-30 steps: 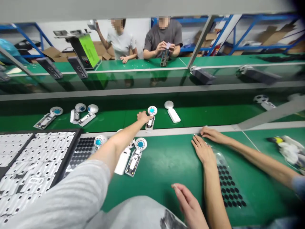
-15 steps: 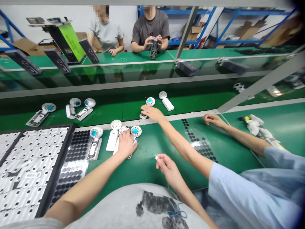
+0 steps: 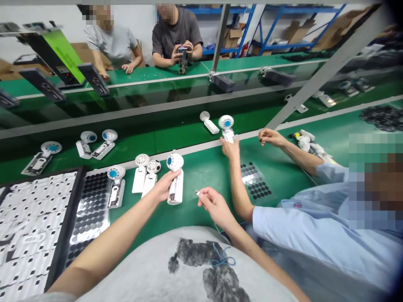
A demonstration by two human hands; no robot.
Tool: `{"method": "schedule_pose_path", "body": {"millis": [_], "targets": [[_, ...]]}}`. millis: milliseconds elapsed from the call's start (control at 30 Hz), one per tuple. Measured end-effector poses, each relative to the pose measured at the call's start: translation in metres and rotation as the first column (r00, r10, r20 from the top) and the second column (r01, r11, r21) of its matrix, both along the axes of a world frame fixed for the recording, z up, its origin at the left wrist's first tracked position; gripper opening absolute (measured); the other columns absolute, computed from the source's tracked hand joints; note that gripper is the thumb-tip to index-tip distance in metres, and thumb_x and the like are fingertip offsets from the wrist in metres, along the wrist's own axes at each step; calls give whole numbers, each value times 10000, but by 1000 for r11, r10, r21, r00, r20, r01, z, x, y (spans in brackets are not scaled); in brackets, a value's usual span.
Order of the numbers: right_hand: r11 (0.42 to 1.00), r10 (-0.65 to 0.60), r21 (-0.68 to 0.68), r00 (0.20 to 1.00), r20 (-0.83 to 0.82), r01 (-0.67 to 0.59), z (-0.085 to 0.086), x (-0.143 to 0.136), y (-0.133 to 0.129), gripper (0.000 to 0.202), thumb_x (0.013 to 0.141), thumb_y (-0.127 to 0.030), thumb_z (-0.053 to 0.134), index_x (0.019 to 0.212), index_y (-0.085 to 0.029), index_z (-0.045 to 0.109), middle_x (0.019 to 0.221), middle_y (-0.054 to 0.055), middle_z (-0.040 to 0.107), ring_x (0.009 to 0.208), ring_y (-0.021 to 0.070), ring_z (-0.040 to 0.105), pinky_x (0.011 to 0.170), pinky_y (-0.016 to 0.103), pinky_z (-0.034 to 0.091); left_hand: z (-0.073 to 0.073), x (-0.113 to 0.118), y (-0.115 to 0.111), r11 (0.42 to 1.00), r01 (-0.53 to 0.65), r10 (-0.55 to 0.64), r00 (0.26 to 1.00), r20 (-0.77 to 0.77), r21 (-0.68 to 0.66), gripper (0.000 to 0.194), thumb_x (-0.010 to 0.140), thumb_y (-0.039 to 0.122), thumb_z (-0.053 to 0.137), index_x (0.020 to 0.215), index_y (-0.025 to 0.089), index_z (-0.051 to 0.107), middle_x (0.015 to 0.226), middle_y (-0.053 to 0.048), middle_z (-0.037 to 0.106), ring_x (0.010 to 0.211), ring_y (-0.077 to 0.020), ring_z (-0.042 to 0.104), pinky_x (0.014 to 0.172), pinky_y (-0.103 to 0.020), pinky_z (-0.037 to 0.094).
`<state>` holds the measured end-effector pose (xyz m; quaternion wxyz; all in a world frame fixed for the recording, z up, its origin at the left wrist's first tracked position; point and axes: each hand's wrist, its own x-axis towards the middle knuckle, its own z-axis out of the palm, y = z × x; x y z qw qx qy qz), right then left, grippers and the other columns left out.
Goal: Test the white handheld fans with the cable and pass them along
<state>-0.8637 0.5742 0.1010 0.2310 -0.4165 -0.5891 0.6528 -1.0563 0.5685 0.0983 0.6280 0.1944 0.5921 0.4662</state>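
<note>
My left hand [image 3: 164,185] is closed around a white handheld fan [image 3: 176,188] with a blue hub, tilted upright over the green bench; part of its handle casing is open. To the right, my right hand [image 3: 215,204] pinches a small white cable plug [image 3: 197,193] with a metal tip, apart from the fan. A thin cable shows faintly below that hand. Left of the held fan stand two white fans side by side, one of them a soccer-ball-patterned fan [image 3: 153,166]. Further left lies an open-backed fan [image 3: 116,193] with a blue hub.
A black-framed tray [image 3: 56,235] of white parts lies at left, beside a sheet of black round pads [image 3: 91,201]. Several fans rest on the sunken green strip [image 3: 141,144]. At right, a co-worker's hand [image 3: 231,149] holds another fan. A slanted metal post [image 3: 315,79] rises there.
My left hand has lifted one blue-hubbed fan from the group and turned it upright. The co-worker has picked up a fan from the strip. My right hand still holds the plug. The view has shifted right.
</note>
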Motion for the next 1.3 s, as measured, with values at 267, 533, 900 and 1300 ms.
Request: {"method": "schedule_pose_path", "body": {"millis": [267, 533, 900, 1300], "targets": [[988, 73, 134, 997, 6, -73, 14, -12, 0, 191, 827, -354, 455, 824, -174, 518, 597, -22, 560, 533, 100, 460, 551, 231, 357, 22, 25, -14, 995, -50, 25, 963, 269, 85, 260, 697, 357, 642, 793, 166, 495, 589, 46, 478, 460, -65, 475, 417, -173, 360], [971, 112, 192, 979, 170, -145, 20, -7, 3, 138, 813, -298, 462, 752, -182, 506, 560, -37, 517, 514, 95, 457, 525, 220, 347, 29, 37, -17, 993, 49, -52, 998, 31, 109, 365, 705, 391, 623, 972, 179, 492, 686, 33, 486, 553, -68, 459, 491, -181, 361], [981, 190, 31, 979, 70, -193, 2, -6, 4, 125, 803, -277, 456, 731, -176, 474, 550, -37, 511, 512, 92, 442, 525, 217, 344, 30, 38, -17, 981, 193, -189, 976, -107, 26, 384, 727, 397, 584, 1021, 172, 484, 717, 9, 522, 572, -88, 459, 542, -206, 358], [995, -11, -97, 996, 89, 19, -13, 4, 13, 254, 741, -411, 511, 716, -159, 523, 484, -74, 280, 422, 68, 209, 412, 209, 151, 6, -15, 24, 993, 26, 4, 970, -244, 119, 421, 666, 422, 634, 938, 149, 464, 731, -5, 540, 615, -121, 528, 567, -230, 401]]}}
